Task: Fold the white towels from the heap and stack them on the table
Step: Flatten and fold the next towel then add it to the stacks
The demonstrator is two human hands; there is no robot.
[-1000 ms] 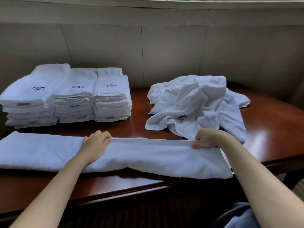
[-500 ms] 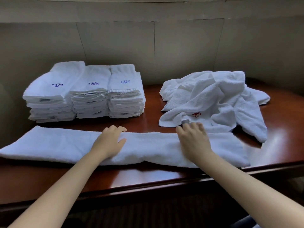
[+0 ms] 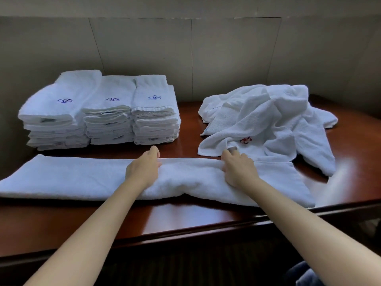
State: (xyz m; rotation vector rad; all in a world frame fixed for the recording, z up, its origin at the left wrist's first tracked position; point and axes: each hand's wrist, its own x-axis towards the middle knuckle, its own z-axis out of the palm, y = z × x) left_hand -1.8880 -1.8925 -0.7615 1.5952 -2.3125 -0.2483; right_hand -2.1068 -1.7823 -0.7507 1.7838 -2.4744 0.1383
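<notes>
A long white towel (image 3: 68, 178), folded into a narrow strip, lies across the front of the brown table (image 3: 185, 219). My left hand (image 3: 144, 170) and my right hand (image 3: 239, 170) sit close together near its middle, fingers curled over its far edge, and the cloth bulges up between them. The heap of loose white towels (image 3: 274, 120), one with a red emblem, lies at the back right, just beyond my right hand. Three stacks of folded towels (image 3: 103, 112) with blue emblems stand side by side at the back left.
A grey panelled wall (image 3: 226, 58) rises right behind the table. The table's front edge (image 3: 206, 232) runs just below the towel strip. Bare wood shows between the stacks and the heap, and at the far right.
My right hand has slid left from the strip's right end to near its middle. My left hand has shifted to the far edge, and the cloth between them has bunched up.
</notes>
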